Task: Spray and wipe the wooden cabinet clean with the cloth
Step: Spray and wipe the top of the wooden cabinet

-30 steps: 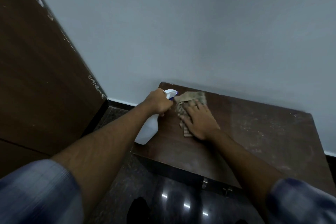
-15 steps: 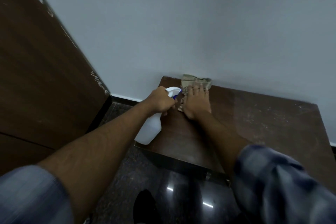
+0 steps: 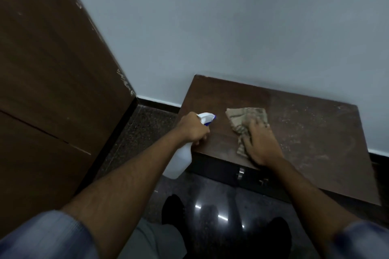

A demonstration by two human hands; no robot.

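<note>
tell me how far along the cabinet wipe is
Done: the left part of the cabinet top looks dark and free of dust. In hand: the right hand presses the cloth flat on the top near its front edge; the left hand grips the spray bottle at the left front corner. Left: the right part, covered in whitish dust.

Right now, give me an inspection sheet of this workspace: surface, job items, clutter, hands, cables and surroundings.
Surface: cabinet top, left part darker, right part dusty with pale specks.
Job's things: cloth crumpled on the top; bottle tilted at the front left corner.
Clutter: nothing seen.
Hands: left hand grips the bottle; right hand presses flat on the cloth.
Cables: nothing seen.
Surroundings: pale wall behind, wooden panel left, glossy floor below.
</note>
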